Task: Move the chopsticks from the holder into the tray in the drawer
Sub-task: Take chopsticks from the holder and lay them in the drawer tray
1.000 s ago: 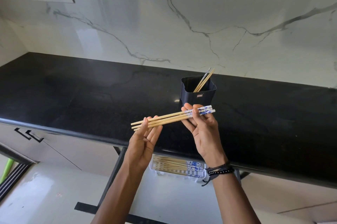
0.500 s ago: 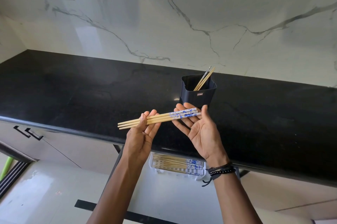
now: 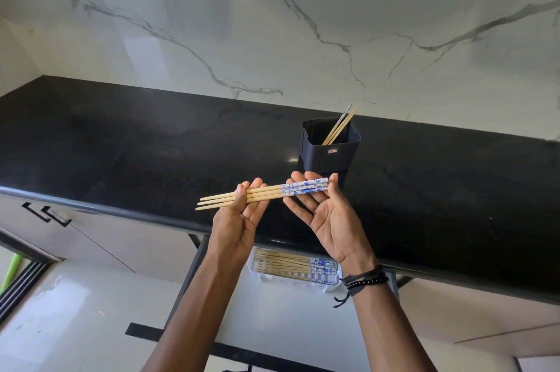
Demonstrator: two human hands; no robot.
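Presently, a bundle of chopsticks (image 3: 266, 194) is held almost level above the front edge of the worktop (image 3: 121, 144), between both hands. It is pinched by the left hand (image 3: 239, 217), whose thumb is pressed down on the bare wood while the fingers lie underneath. The right hand (image 3: 330, 220) is turned palm up with its fingers spread and nearly straight. The patterned ends are rested across its fingertips and the thumb is stood against their butts, so nothing is gripped by it.

Pale bamboo shafts are shown, tapering to three visible tips at the left. The thicker ends at the right are covered in a blue-and-white print.

Dark beaded bracelets (image 3: 365, 279) are worn on the right wrist. Just behind the right hand a black, square-mouthed holder (image 3: 328, 159) is stood on the glossy black worktop, and a few leaning chopsticks (image 3: 341, 124) are propped in its far right corner.

Below the hands an open drawer (image 3: 281, 320) is seen. A white tray (image 3: 291, 282) is set inside it, and a row of chopsticks (image 3: 285, 264) of the same kind is laid flat in the tray, patterned ends to the right.
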